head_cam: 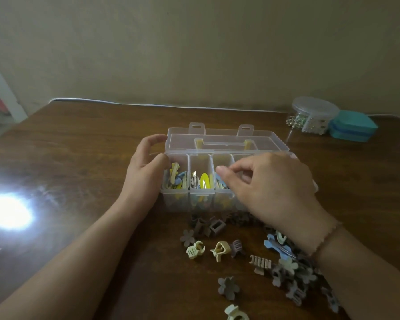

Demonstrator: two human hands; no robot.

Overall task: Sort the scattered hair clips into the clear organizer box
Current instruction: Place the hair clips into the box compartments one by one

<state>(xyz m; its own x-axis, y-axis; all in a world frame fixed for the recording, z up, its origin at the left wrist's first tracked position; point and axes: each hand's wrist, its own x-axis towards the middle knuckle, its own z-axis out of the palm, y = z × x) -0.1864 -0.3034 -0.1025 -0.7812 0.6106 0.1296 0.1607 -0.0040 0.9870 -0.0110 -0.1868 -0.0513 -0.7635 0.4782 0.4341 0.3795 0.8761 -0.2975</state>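
- Head view: the clear organizer box (195, 172) stands open on the wooden desk (79, 158), lid (226, 139) tipped back, with the left hand (143, 179) curled loosely against its left end wall, thumb and fingers apart
- Right hand (270, 188) hovers over the third compartment, thumb and forefinger drawn together; whether they pinch a clip I cannot tell
- Risk: a clip released here could drop among the yellow snap clip (204, 181) next door, since the dividers are narrow
- Risk: the right forearm hangs just above the scattered hair clips (284, 266) and could sweep them off the desk
- Those loose clips lie near the box's front, beneath and beside the right wrist, among them a cream claw clip (195, 250)
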